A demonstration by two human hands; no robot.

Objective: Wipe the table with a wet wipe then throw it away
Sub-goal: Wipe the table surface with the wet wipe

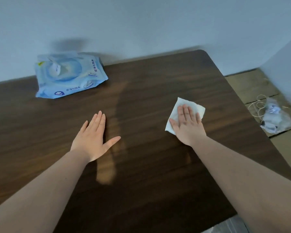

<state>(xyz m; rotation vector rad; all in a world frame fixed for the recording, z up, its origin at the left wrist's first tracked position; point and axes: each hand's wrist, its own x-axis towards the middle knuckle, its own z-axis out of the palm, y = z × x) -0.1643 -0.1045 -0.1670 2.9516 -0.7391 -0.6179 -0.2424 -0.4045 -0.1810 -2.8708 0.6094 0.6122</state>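
Note:
A white wet wipe (181,105) lies flat on the dark wooden table (149,84), right of the middle. My right hand (187,125) presses down on the wipe with its palm, fingers stretched out and close together. My left hand (94,138) rests flat on the bare table left of the middle, fingers extended, thumb spread, holding nothing. A light blue pack of wet wipes (67,76) lies at the table's far left by the wall, its top flap raised.
A grey wall runs along the table's far edge. On the floor to the right, past the table's edge, a clear plastic bag with rubbish (275,116) lies on flattened cardboard (249,84), beside a loose white cord (257,105).

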